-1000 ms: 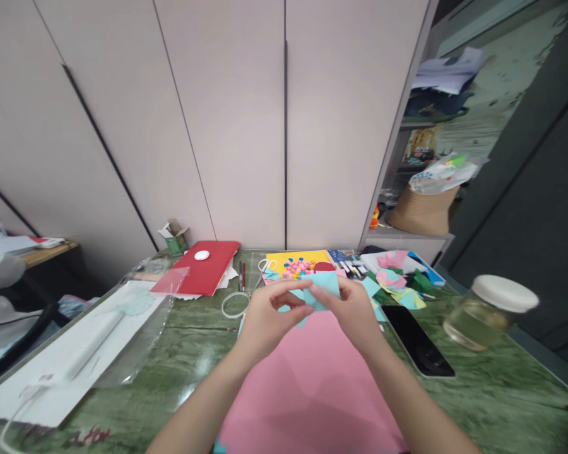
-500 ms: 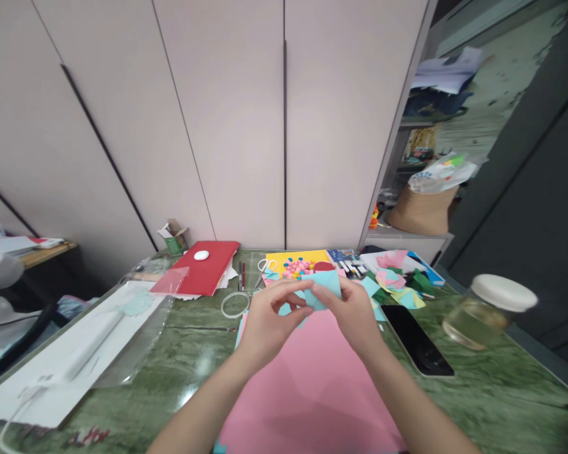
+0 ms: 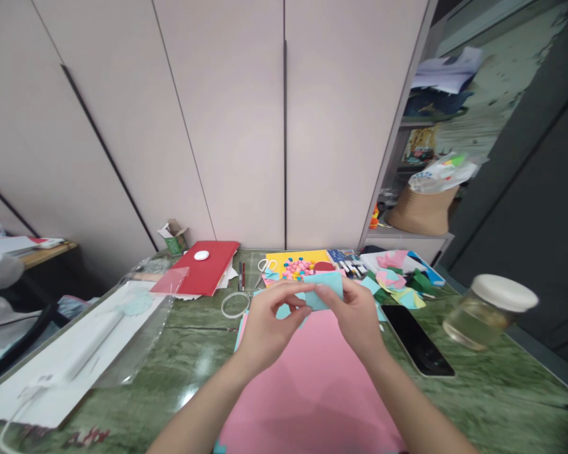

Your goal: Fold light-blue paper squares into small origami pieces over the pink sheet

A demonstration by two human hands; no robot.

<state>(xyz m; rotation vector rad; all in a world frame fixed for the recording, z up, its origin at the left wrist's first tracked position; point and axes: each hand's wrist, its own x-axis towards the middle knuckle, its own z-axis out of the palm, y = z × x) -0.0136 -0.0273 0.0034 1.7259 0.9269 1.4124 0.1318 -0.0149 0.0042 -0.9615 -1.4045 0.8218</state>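
A small piece of light blue paper (image 3: 329, 291) is held up between both hands, above the far part of a large pink sheet (image 3: 312, 384). My left hand (image 3: 272, 315) pinches its left side with thumb and fingertips. On the right side, my right hand (image 3: 357, 312) grips it, the thumb lying across the front face and the fingers behind. Blue paper edges show under the pink sheet's left side. Whether the blue piece is folded is hard to tell.
Right of the pink sheet lie a black phone (image 3: 417, 340) and a lidded jar (image 3: 487, 315). Behind are coloured paper pieces (image 3: 407, 296), pink beads (image 3: 298, 268) and white scissors (image 3: 267, 265). Leftward are a tape ring (image 3: 235, 304), red folder (image 3: 208, 268) and plastic bag (image 3: 142, 334).
The blue paper and my right hand have shifted very slightly to the right. My left hand keeps nearly the same pose.
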